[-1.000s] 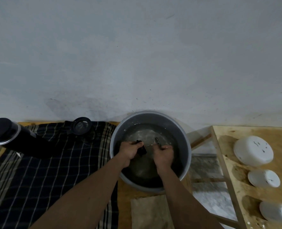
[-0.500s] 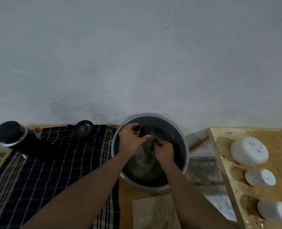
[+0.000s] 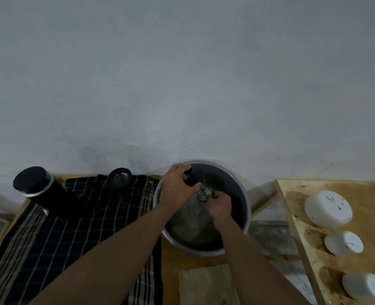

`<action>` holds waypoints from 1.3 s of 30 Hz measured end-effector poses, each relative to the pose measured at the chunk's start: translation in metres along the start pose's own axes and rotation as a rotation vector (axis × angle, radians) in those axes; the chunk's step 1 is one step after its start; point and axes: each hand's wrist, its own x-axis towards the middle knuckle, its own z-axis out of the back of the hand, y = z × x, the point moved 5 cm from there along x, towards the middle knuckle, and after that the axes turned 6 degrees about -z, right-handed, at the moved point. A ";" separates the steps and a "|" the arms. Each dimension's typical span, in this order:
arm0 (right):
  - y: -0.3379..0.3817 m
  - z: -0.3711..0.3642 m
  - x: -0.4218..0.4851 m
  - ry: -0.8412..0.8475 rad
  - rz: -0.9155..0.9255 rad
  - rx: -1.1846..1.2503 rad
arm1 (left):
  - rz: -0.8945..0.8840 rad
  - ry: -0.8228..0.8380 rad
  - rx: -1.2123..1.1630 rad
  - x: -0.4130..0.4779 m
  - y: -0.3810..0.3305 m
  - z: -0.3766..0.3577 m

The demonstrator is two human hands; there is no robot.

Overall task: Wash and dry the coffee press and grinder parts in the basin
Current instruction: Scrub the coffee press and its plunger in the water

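A grey metal basin (image 3: 247,208) with water stands by the wall. Both hands are over it. My left hand (image 3: 177,186) grips a small black part (image 3: 189,175) near the far rim. My right hand (image 3: 219,205) pinches a small round metal part (image 3: 204,192) with holes, held between the two hands just above the water. On the dark checked cloth (image 3: 72,234) to the left lie a tall black cylinder with a silver band (image 3: 39,188) and a small black ring-shaped part with a clear centre (image 3: 119,177).
A wooden board (image 3: 358,192) at the right carries three upturned white bowls (image 3: 328,209). A folded beige cloth (image 3: 206,285) lies in front of the basin. A grey wall rises right behind everything.
Both hands have lifted out of the water toward the basin's far side. The metal part now shows between them, clear of the surface.
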 end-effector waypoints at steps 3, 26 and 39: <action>-0.002 0.001 -0.001 0.017 -0.011 0.063 | 0.011 -0.006 0.001 -0.001 -0.002 0.001; -0.007 0.014 -0.013 -0.003 0.049 0.152 | 0.092 -0.023 -0.032 -0.012 0.004 -0.004; 0.054 -0.005 -0.063 -0.011 0.326 0.198 | 0.270 -0.351 -0.110 -0.030 0.028 0.062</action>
